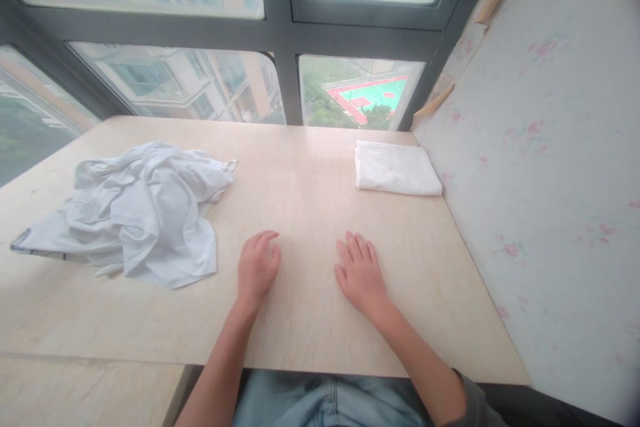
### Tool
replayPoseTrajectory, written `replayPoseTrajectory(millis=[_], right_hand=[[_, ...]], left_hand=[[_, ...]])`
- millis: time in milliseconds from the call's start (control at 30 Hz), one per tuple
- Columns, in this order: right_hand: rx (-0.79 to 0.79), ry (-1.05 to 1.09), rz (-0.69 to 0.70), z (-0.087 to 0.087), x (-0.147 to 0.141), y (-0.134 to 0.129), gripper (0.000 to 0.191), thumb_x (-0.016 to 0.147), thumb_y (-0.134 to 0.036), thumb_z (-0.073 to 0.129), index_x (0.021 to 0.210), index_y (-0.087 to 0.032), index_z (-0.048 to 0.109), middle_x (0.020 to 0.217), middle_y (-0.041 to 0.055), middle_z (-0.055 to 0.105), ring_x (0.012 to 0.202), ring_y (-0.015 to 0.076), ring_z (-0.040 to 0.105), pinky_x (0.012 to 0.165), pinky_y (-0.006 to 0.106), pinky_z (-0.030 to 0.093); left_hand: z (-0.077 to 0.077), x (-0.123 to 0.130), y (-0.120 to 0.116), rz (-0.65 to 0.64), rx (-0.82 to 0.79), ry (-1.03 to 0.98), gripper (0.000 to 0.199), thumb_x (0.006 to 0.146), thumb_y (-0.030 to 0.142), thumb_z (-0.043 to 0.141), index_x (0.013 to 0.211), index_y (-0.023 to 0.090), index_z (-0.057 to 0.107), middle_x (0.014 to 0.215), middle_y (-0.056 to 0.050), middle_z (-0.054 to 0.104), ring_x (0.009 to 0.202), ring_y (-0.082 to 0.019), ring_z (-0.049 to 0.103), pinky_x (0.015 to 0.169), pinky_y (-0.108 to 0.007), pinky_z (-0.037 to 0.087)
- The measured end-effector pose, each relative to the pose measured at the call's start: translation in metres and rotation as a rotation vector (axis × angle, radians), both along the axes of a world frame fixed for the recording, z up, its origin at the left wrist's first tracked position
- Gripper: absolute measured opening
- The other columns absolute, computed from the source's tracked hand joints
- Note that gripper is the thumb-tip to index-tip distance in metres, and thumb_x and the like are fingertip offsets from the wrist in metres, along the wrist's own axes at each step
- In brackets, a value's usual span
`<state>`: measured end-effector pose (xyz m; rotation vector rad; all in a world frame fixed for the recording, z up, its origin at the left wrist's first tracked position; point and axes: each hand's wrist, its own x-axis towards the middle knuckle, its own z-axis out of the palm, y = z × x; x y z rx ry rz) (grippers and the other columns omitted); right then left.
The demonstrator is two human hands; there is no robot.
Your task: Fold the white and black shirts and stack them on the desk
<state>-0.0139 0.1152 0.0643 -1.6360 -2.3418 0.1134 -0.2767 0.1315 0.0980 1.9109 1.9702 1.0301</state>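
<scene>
My left hand [258,267] rests on its side on the pale tabletop, fingers loosely curved and thumb apart, holding nothing. To its left lies a crumpled heap of white cloth [155,213], perhaps garments, with a dark-edged corner at the far left. My right hand [361,270] lies palm down on the table, its fingers stretched out and nothing under them that I can see. Beyond it, near the wall, is a neatly folded white cloth [397,168]. Neither hand touches the cloths.
The light wood-look table [300,193] runs back to a grey-framed window [285,40]. A wall with flowered paper [540,167] borders the table on the right. At the lower left a second, similar surface [85,390] adjoins the front edge.
</scene>
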Motion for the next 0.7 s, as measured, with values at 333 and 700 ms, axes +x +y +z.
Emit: replayPoseTrajectory(millis=[333, 700], right_hand=[[-0.046, 0.086, 0.019, 0.007, -0.009, -0.010, 0.054, 0.098, -0.037, 0.043, 0.147, -0.018, 0.050, 0.161, 0.0113, 0.036, 0.149, 0.0321, 0.030, 0.121, 0.055, 0.024], [-0.056, 0.126, 0.019, 0.009, -0.010, -0.011, 0.052, 0.097, -0.037, 0.045, 0.144, -0.018, 0.053, 0.159, 0.0116, 0.038, 0.149, 0.0316, 0.030, 0.121, 0.055, 0.024]], left_hand=[[0.063, -0.157, 0.019, 0.629, -0.125, 0.299, 0.033, 0.084, 0.042, 0.063, 0.103, 0.015, 0.056, 0.095, -0.005, 0.064, 0.107, -0.030, 0.059, 0.092, -0.045, 0.049], [0.071, -0.072, 0.001, 0.373, -0.027, 0.085, 0.028, 0.089, 0.042, 0.051, 0.102, 0.019, 0.059, 0.082, 0.000, 0.063, 0.071, -0.014, 0.057, 0.075, -0.029, 0.051]])
